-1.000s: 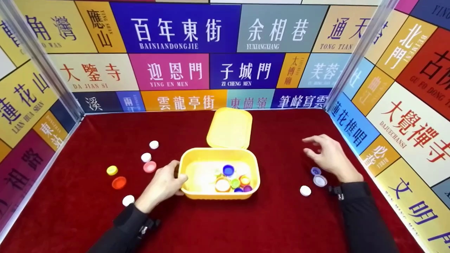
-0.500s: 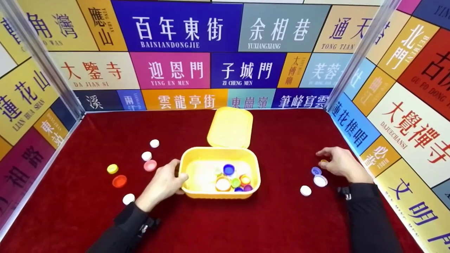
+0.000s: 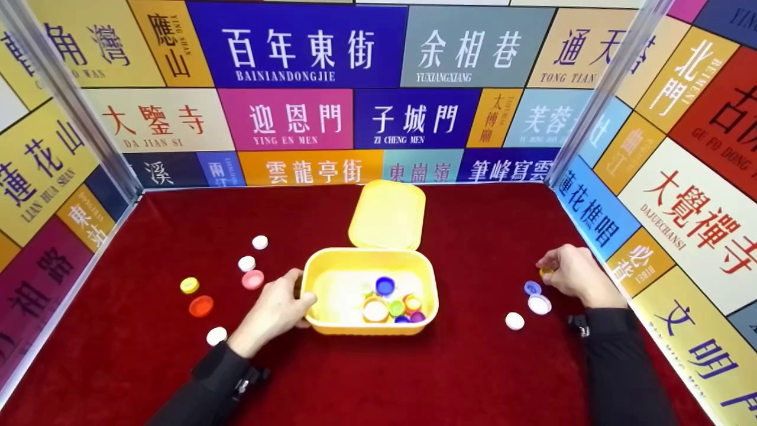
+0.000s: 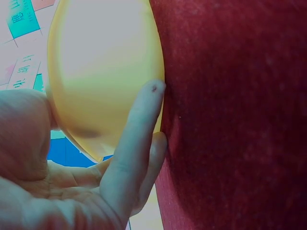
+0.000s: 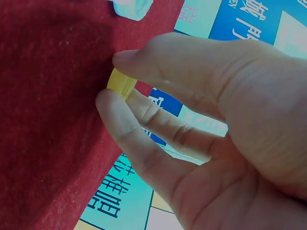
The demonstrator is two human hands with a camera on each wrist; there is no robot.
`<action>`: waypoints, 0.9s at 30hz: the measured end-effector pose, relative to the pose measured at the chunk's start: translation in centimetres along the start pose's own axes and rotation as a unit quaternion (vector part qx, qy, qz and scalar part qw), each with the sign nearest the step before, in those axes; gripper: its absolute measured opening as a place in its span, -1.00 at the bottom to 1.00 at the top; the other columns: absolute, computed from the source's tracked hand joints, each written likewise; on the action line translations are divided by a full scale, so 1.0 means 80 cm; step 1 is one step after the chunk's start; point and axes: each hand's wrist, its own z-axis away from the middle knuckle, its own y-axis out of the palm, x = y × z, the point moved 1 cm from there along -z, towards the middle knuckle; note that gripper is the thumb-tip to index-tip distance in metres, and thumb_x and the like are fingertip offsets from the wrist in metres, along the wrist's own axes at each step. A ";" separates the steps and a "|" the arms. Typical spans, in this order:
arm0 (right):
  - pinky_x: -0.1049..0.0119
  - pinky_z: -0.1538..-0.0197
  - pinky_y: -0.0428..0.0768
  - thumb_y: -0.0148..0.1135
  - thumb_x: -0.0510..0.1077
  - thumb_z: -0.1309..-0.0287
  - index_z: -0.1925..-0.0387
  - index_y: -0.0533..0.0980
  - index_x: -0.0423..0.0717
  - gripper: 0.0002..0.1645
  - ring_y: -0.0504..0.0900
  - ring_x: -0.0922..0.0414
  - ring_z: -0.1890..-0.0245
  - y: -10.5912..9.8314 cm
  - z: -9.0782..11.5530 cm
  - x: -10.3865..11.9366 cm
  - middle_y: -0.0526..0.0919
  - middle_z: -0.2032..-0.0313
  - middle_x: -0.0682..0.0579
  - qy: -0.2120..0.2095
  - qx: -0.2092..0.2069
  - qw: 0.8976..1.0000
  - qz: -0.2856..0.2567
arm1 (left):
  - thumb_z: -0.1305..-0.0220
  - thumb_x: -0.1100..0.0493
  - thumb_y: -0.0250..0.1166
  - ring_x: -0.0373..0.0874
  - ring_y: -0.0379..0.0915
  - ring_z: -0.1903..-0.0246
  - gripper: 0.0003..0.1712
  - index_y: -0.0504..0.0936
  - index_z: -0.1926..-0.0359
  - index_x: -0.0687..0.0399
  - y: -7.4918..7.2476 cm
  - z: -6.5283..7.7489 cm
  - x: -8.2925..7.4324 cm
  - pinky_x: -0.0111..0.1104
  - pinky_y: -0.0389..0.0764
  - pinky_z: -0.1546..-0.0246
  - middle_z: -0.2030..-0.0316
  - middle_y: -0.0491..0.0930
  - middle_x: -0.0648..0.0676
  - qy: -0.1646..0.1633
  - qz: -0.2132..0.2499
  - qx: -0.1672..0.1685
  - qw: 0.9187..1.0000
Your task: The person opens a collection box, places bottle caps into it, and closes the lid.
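My left hand (image 3: 275, 307) holds the left end of a yellow plastic box (image 3: 369, 330), thumb over the rim. In the left wrist view, its fingers (image 4: 139, 129) lie along the box's outer wall. Several coloured bottle caps lie inside, among them a blue cap (image 3: 385, 286) and a green cap (image 3: 396, 307). At the right, my right hand (image 3: 576, 275) pinches a yellow bottle cap (image 5: 121, 84) between thumb and fingertips at the cloth. Beside that hand lie a purple-blue cap (image 3: 532, 288), a larger pale cap (image 3: 539, 305) and a white cap (image 3: 514, 320).
Behind the box rests its yellow lid (image 3: 387, 214). Scattered left of the box are a red cap (image 3: 201, 306), a pink cap (image 3: 252, 279), a yellow cap (image 3: 189, 285) and several white caps. Printed panels wall in the red cloth (image 3: 378, 384) at back and sides.
My right hand has moved right and toward me, down to the yellow cap, and its fingers have come together on it. The left hand and the box stay where they were.
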 end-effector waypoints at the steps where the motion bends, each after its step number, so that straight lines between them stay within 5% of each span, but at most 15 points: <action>1: -0.33 -0.15 0.81 0.53 -0.32 -0.25 0.05 0.87 -0.29 -0.75 0.87 -0.31 0.00 -0.001 0.000 0.001 0.94 0.14 -0.29 -0.001 -0.004 1.000 -0.002 | -0.43 0.32 0.31 -0.03 0.90 0.34 -0.50 0.65 -0.35 0.27 0.000 0.000 0.000 -0.15 0.97 0.44 0.01 0.81 0.28 0.001 0.000 0.000 1.000; 7: -0.32 -0.20 0.83 0.51 -0.30 -0.30 -0.01 0.87 -0.31 -0.72 0.87 -0.35 -0.08 -0.005 -0.001 0.020 0.94 0.06 -0.33 -0.015 -0.026 0.999 -0.022 | -0.42 0.31 0.34 -0.01 0.90 0.33 -0.50 0.64 -0.35 0.27 0.001 0.001 -0.001 -0.12 0.97 0.44 0.00 0.81 0.28 0.002 0.005 0.002 1.000; 14: 0.29 0.10 0.80 0.56 -0.31 -0.31 -0.01 0.88 -0.28 -0.73 0.89 -0.12 0.15 -0.006 -0.003 0.055 0.95 0.11 -0.23 -0.045 -0.048 0.997 -0.044 | -0.43 0.31 0.34 0.00 0.91 0.31 -0.48 0.64 -0.38 0.28 0.001 0.002 0.000 -0.12 0.98 0.42 -0.03 0.81 0.30 -0.001 0.006 0.004 1.000; 19: 0.56 0.14 0.70 0.59 -0.31 -0.32 -0.04 0.89 -0.22 -0.73 0.89 -0.09 0.13 -0.004 0.001 0.080 0.90 0.08 -0.20 -0.072 -0.068 0.993 -0.066 | -0.44 0.31 0.33 0.00 0.91 0.33 -0.49 0.63 -0.38 0.28 0.000 0.002 0.000 -0.12 0.98 0.41 -0.03 0.81 0.30 0.000 0.005 0.006 1.000; 23: 0.58 0.10 0.76 0.58 -0.33 -0.31 -0.05 0.89 -0.19 -0.71 0.91 -0.11 0.11 0.001 0.002 0.102 0.83 0.09 -0.21 -0.100 -0.091 0.987 -0.089 | -0.46 0.31 0.31 -0.01 0.91 0.34 -0.49 0.63 -0.38 0.28 -0.001 0.002 0.000 -0.14 0.98 0.40 -0.03 0.81 0.31 -0.004 0.002 0.006 1.000; 27: 0.32 0.03 0.96 0.57 -0.38 -0.31 -0.06 0.89 -0.17 -0.68 0.93 -0.08 0.11 0.010 0.001 0.125 0.83 0.08 -0.18 -0.129 -0.115 0.978 -0.114 | -0.45 0.31 0.31 -0.01 0.91 0.34 -0.49 0.63 -0.38 0.28 -0.001 0.001 0.000 -0.14 0.98 0.41 -0.02 0.81 0.31 -0.002 0.000 0.006 1.000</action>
